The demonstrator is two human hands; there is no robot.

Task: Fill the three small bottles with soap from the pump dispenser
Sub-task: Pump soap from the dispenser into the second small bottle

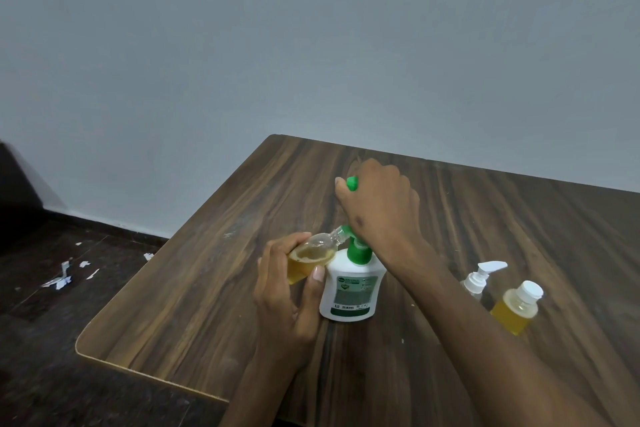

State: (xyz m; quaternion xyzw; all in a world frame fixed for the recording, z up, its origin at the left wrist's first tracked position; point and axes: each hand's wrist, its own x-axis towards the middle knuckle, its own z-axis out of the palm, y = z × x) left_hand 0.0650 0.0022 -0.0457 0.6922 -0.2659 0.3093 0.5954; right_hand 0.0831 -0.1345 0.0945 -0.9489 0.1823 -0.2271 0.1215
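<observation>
Head view puts the small bottle (309,259) in your left hand (287,302), tilted with its open mouth touching the green spout of the pump dispenser (349,284), amber soap filling its lower part. Your right hand (377,204) is closed over the green pump head, while the white dispenser stands upright on the wooden table (207,288). To the right, well apart from it, stand a capped bottle (517,308) of amber soap and a white-pump bottle (479,279) just beside it.
</observation>
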